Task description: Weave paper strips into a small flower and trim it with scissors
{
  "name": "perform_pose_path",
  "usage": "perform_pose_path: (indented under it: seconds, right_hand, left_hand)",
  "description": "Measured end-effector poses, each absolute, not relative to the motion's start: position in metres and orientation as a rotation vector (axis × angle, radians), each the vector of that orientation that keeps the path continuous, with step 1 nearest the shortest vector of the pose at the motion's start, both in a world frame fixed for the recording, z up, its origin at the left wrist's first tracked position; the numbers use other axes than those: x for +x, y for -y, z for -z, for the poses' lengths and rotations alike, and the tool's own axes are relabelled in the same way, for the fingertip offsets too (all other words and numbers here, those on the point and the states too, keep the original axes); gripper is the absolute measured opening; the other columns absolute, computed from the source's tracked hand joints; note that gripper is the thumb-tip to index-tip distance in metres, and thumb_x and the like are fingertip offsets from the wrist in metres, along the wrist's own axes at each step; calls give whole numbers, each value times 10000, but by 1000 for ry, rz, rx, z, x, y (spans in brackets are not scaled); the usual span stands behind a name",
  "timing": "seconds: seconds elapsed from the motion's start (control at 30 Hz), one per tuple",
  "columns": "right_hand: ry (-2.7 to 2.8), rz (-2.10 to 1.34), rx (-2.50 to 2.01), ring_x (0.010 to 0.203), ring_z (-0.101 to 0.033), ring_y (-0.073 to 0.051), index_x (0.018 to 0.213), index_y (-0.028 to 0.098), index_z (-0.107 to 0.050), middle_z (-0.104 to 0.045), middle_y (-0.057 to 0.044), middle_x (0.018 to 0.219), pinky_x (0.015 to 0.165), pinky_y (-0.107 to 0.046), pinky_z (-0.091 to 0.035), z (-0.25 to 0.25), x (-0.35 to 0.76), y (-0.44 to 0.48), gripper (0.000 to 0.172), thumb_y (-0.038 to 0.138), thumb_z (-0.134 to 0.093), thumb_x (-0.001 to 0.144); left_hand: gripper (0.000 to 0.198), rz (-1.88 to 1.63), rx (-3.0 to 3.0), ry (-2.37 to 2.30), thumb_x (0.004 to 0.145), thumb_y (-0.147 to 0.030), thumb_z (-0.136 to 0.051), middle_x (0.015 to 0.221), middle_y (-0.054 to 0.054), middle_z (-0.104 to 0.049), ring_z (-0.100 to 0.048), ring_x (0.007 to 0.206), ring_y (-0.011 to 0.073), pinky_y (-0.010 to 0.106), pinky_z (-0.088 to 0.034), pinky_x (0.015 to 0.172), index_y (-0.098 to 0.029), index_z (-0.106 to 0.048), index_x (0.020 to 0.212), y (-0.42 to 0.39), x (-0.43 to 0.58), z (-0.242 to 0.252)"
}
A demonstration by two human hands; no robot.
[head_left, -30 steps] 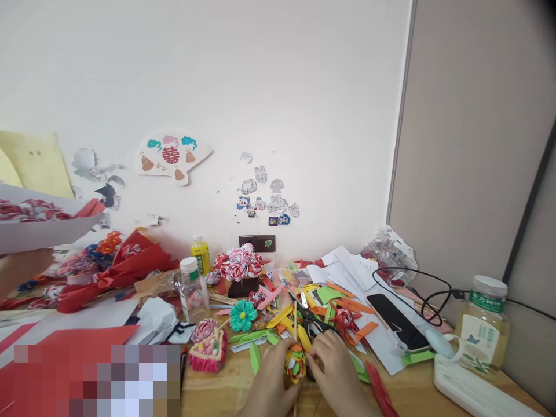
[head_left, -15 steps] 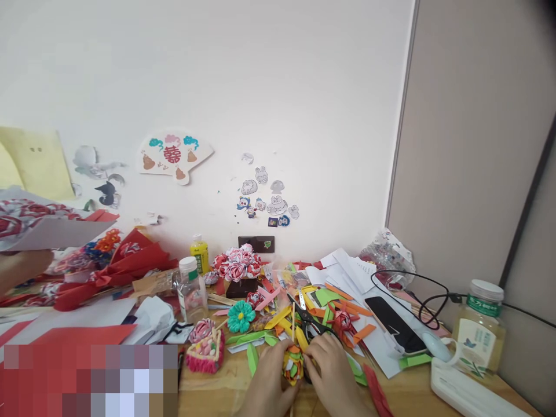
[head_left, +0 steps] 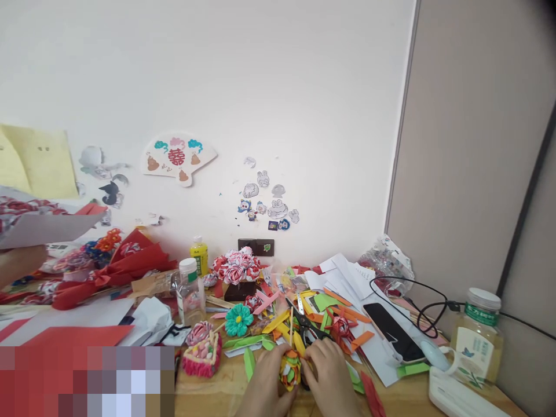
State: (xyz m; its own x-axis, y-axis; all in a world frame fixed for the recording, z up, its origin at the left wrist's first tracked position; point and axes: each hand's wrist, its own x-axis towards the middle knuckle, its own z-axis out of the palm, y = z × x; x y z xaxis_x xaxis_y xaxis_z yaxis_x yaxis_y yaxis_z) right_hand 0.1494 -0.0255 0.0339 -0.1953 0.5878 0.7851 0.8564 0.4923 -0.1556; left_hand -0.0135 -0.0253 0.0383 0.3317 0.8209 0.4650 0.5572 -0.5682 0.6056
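Note:
Low in the middle of the view, my left hand (head_left: 264, 385) and my right hand (head_left: 332, 379) are both closed around a small paper flower (head_left: 290, 369) folded from orange, yellow and green strips. The flower sits on a thin wooden stick (head_left: 291, 325) that points up and away from me. Black-handled scissors (head_left: 306, 325) lie just behind my fingers among loose coloured paper strips (head_left: 347, 315).
The wooden desk (head_left: 226, 388) holds a teal paper flower (head_left: 238, 319), a pink rose bunch (head_left: 237, 267), a red bouquet (head_left: 117, 269), two bottles (head_left: 190, 289), a phone (head_left: 391, 331) with a black cable, a jar (head_left: 478, 339) and white papers. At far left, another person's hand holds a sheet (head_left: 39, 223).
My hands keep turning the paper flower and sit slightly lower and further left in view. The sheet at far left has shifted a little.

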Motion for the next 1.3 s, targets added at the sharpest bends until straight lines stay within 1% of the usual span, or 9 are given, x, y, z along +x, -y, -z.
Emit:
perform_pose_path:
  seconds: [0.27,0.5,0.67,0.83,1.03,1.3]
  right_hand:
    - [1908,375,-1200,663,-467,-198,696,208,-449,-509,1,688,637,-312,-294,-33,149,27,179,54,-478,782]
    - [1925,399,-1225,663,-463,-199,669,206,-480,-522,-8,669,686,-340,-297,-33,149,27,193,61,-473,796]
    - [1952,444,-1257,651,-471,-197,648,206,-473,-528,-6,645,716,-349,-287,-32,148,27,218,56,-463,805]
    - [1988,458,-1285,637,-480,-197,663,208,-480,-539,-11,656,696,-341,-284,-26,146,24,217,41,-435,795]
    - [1995,401,-1290,644,-479,-192,669,201,-509,-538,-7,664,705,-332,-284,-26,147,25,209,38,-449,786]
    - [1999,302,-1353,675,-478,-183,655,184,-539,-554,-5,676,725,-322,-280,-27,145,27,225,20,-466,791]
  left_hand:
    - [520,-1171,2251,-1214,614,-48,-566,1033,91,-658,-583,976,257,358,-476,858,-200,-540,1111,25,-15,-35]
    - [543,-1142,2269,-1234,603,-32,-552,1069,108,-647,-573,1001,270,389,-458,886,-185,-534,1124,25,-14,-35]
    - [558,-1144,2273,-1234,607,-31,-547,1092,110,-638,-564,1022,271,396,-453,898,-187,-522,1141,25,-15,-33]
    - [541,-1132,2279,-1233,622,-47,-559,1073,103,-640,-567,1010,268,390,-458,889,-189,-514,1142,25,-15,-32]
    - [527,-1095,2285,-1238,641,-55,-562,1102,118,-627,-552,1035,272,404,-444,908,-170,-504,1152,25,-15,-32]
    - [535,-1113,2265,-1224,644,-64,-566,1140,116,-620,-540,1065,285,418,-427,930,-193,-503,1160,22,-16,-28]
